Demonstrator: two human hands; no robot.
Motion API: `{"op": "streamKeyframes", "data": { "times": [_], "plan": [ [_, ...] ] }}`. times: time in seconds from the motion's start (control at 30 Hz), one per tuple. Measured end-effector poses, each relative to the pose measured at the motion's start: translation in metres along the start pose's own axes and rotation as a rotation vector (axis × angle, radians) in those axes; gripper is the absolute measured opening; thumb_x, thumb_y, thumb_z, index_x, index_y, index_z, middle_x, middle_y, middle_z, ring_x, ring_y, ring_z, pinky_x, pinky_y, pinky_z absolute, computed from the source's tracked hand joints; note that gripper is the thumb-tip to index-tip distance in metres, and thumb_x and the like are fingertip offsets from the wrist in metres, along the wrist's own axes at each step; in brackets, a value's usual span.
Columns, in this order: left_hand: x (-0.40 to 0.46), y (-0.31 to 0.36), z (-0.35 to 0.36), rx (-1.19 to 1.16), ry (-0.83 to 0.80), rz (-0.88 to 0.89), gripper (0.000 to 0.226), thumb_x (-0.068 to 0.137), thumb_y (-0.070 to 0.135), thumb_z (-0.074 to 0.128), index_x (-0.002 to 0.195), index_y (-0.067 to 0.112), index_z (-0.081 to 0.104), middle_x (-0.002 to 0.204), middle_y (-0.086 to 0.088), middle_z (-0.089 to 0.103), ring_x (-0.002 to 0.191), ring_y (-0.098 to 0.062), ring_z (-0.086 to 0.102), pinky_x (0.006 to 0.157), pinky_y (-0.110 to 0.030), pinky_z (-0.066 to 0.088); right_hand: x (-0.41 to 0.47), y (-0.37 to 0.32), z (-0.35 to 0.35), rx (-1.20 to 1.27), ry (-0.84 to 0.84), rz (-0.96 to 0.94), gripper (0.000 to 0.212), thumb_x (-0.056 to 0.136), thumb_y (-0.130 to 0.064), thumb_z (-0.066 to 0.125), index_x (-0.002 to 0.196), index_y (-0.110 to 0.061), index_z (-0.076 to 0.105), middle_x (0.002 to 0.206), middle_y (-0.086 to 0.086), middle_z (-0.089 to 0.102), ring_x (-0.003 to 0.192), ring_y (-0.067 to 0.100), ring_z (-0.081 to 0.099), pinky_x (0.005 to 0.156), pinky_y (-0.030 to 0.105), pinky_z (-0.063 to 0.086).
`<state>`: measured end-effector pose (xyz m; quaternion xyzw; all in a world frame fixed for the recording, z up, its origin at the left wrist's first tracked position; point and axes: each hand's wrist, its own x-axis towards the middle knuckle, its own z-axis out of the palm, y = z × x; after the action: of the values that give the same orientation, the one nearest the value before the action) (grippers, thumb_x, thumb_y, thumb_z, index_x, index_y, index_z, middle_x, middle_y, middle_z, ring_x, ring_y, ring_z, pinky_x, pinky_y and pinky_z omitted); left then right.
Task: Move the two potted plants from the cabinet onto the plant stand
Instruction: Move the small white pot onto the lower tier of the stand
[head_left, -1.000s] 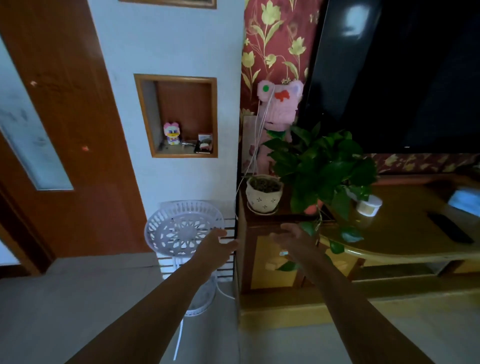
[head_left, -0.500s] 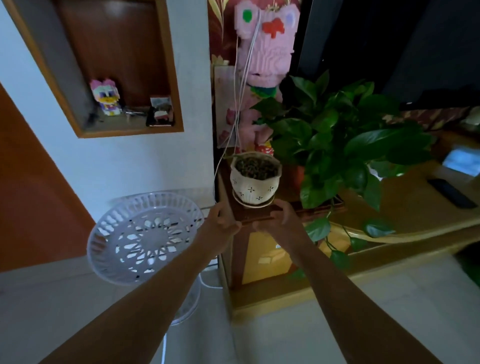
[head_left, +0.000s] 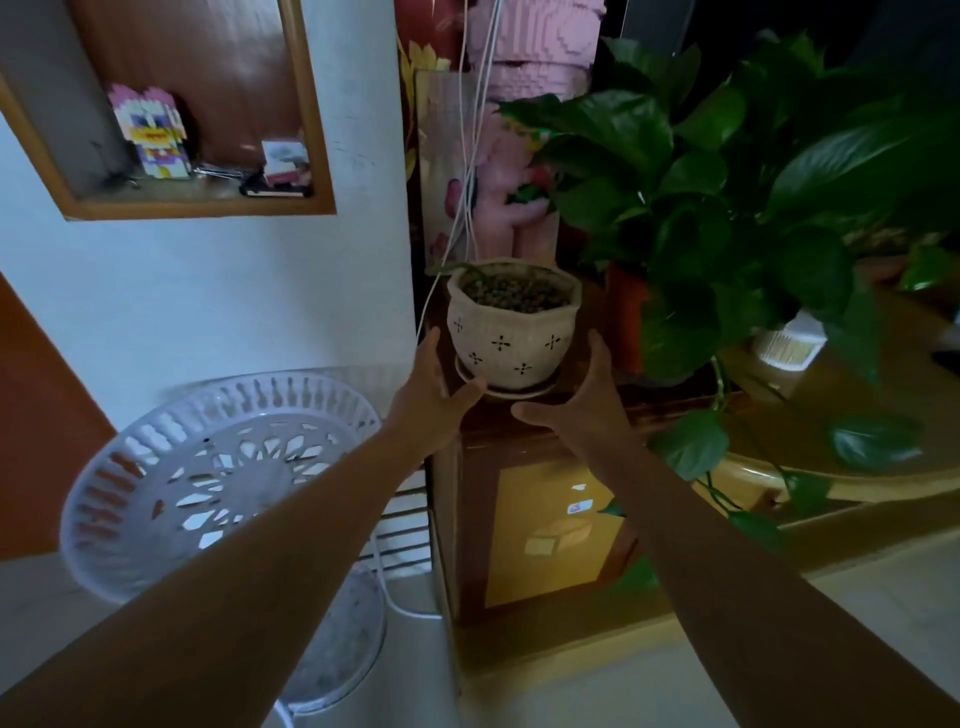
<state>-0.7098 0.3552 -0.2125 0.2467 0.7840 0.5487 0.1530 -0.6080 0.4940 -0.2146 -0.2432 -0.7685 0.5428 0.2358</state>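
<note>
Seen from above, looking down along two bare forearms. Small cream ceramic pot (head_left: 514, 325), rounded and wider at the rim, dotted with dark cross-shaped marks, filled to the top with dark pebbly soil, no foliage showing. Resting upright on a matching saucer (head_left: 511, 387) at the left end of the wooden cabinet (head_left: 540, 525). Left hand (head_left: 434, 387) spread at the pot's left side, thumb touching the saucer edge, fingers reaching up beside the wall of the pot; grip released, not clasping. Right hand (head_left: 584, 397) mirrored at the right side, thumb pointing inward below the saucer, fingers raised just beside the pot; grip likewise released, contact with the pot hard to tell. Second potted plant (head_left: 727, 197) just right of the pot: large, glossy dark green heart-shaped leaves, a reddish container partly hidden beneath, vines trailing over the cabinet front. White plastic plant stand (head_left: 218, 467) lower left, near the cabinet, round top tray with lacy cut-outs. Recessed wall niche (head_left: 171, 104) upper left, holding a small block figure.
</note>
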Motion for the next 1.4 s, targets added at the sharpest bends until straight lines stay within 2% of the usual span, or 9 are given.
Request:
{"op": "streamKeyframes", "data": {
  "times": [0.33, 0.53, 0.6, 0.73, 0.93, 1.1, 1.17, 1.3, 1.4],
  "plan": [
    [0.037, -0.022, 0.020, -0.112, 0.026, 0.173, 0.113, 0.058, 0.054, 0.070, 0.150, 0.032, 0.009, 0.142, -0.001, 0.050, 0.125, -0.016, 0.052, 0.102, -0.042, 0.047, 0.043, 0.026, 0.011, -0.160, 0.044, -0.370, 0.142, 0.047, -0.014, 0.093, 0.151, -0.014, -0.003, 0.157, 0.006, 0.019, 0.142, 0.016, 0.023, 0.105, 0.020, 0.028],
    [0.058, -0.024, 0.022, -0.211, -0.007, 0.262, 0.090, 0.077, 0.009, 0.072, 0.147, 0.022, 0.017, 0.142, -0.001, 0.044, 0.123, -0.014, 0.048, 0.075, -0.007, 0.053, 0.058, 0.033, 0.009, -0.126, -0.025, -0.393, 0.144, 0.050, -0.002, 0.090, 0.148, -0.012, -0.016, 0.152, 0.003, 0.022, 0.130, 0.008, 0.027, 0.081, -0.004, 0.032],
    [0.060, -0.023, 0.023, -0.246, -0.023, 0.272, 0.090, 0.077, 0.003, 0.070, 0.147, 0.020, 0.016, 0.136, 0.001, 0.042, 0.120, -0.011, 0.046, 0.069, -0.004, 0.051, 0.061, 0.035, 0.009, -0.103, -0.045, -0.393, 0.145, 0.050, -0.001, 0.090, 0.148, -0.013, -0.016, 0.152, 0.002, 0.023, 0.125, 0.003, 0.025, 0.077, -0.008, 0.032],
    [0.065, -0.025, 0.024, -0.282, -0.023, 0.286, 0.091, 0.075, 0.001, 0.071, 0.146, 0.019, 0.017, 0.140, 0.000, 0.039, 0.125, -0.012, 0.044, 0.083, -0.011, 0.053, 0.063, 0.036, 0.010, -0.047, -0.051, -0.430, 0.142, 0.048, 0.005, 0.090, 0.148, -0.009, -0.010, 0.150, 0.003, 0.023, 0.126, 0.001, 0.023, 0.078, -0.011, 0.031],
    [0.061, -0.023, 0.024, -0.339, -0.036, 0.279, 0.090, 0.074, -0.001, 0.072, 0.144, 0.022, 0.021, 0.134, 0.003, 0.044, 0.113, -0.005, 0.051, 0.081, -0.012, 0.054, 0.061, 0.038, 0.012, -0.001, -0.061, -0.457, 0.138, 0.049, 0.012, 0.086, 0.148, -0.007, -0.008, 0.124, -0.026, 0.025, 0.116, -0.008, 0.028, 0.073, -0.011, 0.034],
    [0.048, -0.020, 0.013, -0.389, -0.058, 0.229, 0.092, 0.072, -0.003, 0.073, 0.142, 0.027, 0.023, 0.140, -0.004, 0.047, 0.123, -0.016, 0.051, 0.078, -0.018, 0.057, 0.052, 0.036, 0.016, -0.051, -0.054, -0.428, 0.142, 0.048, 0.003, 0.090, 0.149, -0.012, -0.009, 0.127, -0.024, 0.029, 0.121, 0.002, 0.032, 0.072, -0.010, 0.036],
    [0.040, -0.015, 0.005, -0.377, -0.042, 0.201, 0.093, 0.071, -0.003, 0.074, 0.142, 0.028, 0.022, 0.137, 0.000, 0.049, 0.120, -0.013, 0.053, 0.083, -0.026, 0.057, 0.046, 0.029, 0.019, -0.048, -0.065, -0.427, 0.142, 0.047, 0.001, 0.090, 0.149, -0.013, -0.008, 0.131, -0.015, 0.028, 0.123, 0.004, 0.032, 0.074, -0.011, 0.034],
    [0.019, 0.006, -0.018, -0.363, 0.003, 0.154, 0.096, 0.072, -0.002, 0.074, 0.145, 0.030, 0.019, 0.111, 0.019, 0.053, 0.094, 0.007, 0.056, 0.083, -0.034, 0.058, 0.033, 0.000, 0.025, -0.005, -0.110, -0.445, 0.143, 0.045, 0.000, 0.092, 0.149, -0.010, -0.006, 0.134, -0.019, 0.026, 0.123, -0.006, 0.028, 0.085, -0.008, 0.032],
    [0.003, 0.025, -0.037, -0.340, 0.041, 0.135, 0.098, 0.070, 0.002, 0.076, 0.144, 0.033, 0.020, 0.120, 0.010, 0.049, 0.099, 0.003, 0.054, 0.081, -0.036, 0.059, 0.024, -0.022, 0.029, 0.013, -0.129, -0.454, 0.143, 0.045, -0.002, 0.092, 0.149, -0.010, -0.006, 0.136, -0.025, 0.030, 0.121, -0.009, 0.031, 0.092, -0.002, 0.038]
  ]
}}
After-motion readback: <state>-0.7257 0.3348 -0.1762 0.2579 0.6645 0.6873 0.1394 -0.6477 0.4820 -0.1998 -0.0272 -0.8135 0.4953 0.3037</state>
